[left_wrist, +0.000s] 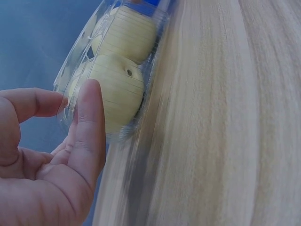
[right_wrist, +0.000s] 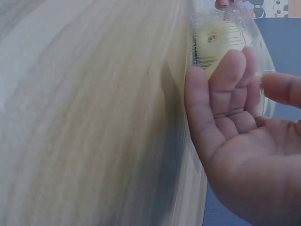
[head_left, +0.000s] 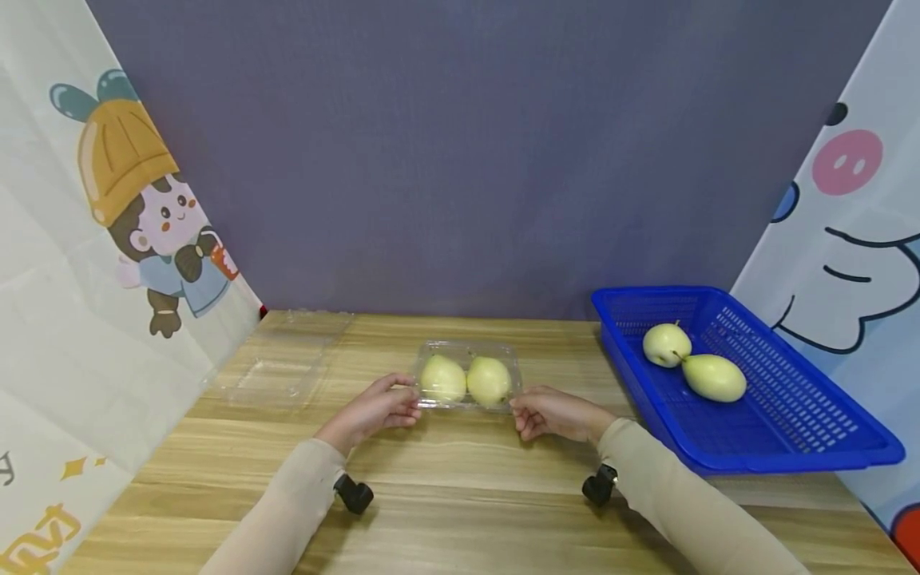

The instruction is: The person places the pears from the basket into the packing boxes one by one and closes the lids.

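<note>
A clear plastic clamshell box [head_left: 469, 346] stands mid-table, its lid down over two pale yellow-green pears, a left pear [head_left: 442, 379] and a right pear [head_left: 489, 381]. My left hand [head_left: 378, 411] pinches the box's near left corner between thumb and fingers. On the opposite side, my right hand [head_left: 549, 411] grips the near right corner, with its thumb at the lid's edge and other fingers curled beside the wall. The left wrist view shows the pears through the ribbed plastic [left_wrist: 115, 87]. Fingers partly cover the box in the right wrist view.
A blue plastic basket [head_left: 647, 427] on the right holds two more pears [head_left: 714, 378]. Another clear plastic box [head_left: 276, 375], standing open, lies at the back left. A grey-purple panel [head_left: 431, 160] rises behind the wooden table [head_left: 460, 511], with printed sheets at both sides.
</note>
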The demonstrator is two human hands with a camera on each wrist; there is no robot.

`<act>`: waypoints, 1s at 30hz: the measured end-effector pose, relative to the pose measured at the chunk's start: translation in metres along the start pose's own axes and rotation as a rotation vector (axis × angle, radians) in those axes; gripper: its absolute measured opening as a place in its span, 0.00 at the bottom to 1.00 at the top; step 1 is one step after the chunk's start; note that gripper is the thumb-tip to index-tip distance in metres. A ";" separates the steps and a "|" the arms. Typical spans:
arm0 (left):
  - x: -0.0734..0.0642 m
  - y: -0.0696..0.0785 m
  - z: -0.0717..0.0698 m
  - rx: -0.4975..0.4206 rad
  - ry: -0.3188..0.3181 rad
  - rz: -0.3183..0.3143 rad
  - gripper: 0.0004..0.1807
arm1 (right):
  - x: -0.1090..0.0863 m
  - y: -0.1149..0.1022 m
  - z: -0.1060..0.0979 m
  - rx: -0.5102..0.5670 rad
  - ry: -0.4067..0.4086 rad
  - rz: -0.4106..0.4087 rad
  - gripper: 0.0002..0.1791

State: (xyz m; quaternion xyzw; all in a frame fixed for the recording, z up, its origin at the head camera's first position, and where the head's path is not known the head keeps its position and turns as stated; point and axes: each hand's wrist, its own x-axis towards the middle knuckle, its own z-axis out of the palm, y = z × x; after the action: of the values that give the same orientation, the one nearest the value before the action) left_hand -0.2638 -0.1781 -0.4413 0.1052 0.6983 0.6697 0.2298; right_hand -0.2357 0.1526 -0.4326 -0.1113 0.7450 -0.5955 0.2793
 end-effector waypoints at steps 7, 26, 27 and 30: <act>0.000 -0.001 0.000 -0.009 -0.010 0.003 0.25 | 0.000 0.000 0.000 -0.002 -0.002 0.011 0.13; 0.002 0.001 -0.001 -0.053 0.000 -0.008 0.23 | 0.000 0.001 -0.001 0.000 -0.024 0.006 0.13; 0.002 0.001 0.000 -0.049 0.004 -0.007 0.23 | 0.000 0.000 -0.001 -0.001 -0.019 0.006 0.13; 0.003 0.001 0.001 -0.028 0.014 -0.002 0.23 | -0.001 0.000 0.000 -0.002 -0.010 0.004 0.13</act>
State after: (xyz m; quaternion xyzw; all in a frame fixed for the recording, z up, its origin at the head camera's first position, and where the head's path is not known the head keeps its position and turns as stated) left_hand -0.2658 -0.1761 -0.4405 0.0969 0.6906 0.6798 0.2271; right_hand -0.2353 0.1530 -0.4327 -0.1130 0.7445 -0.5934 0.2842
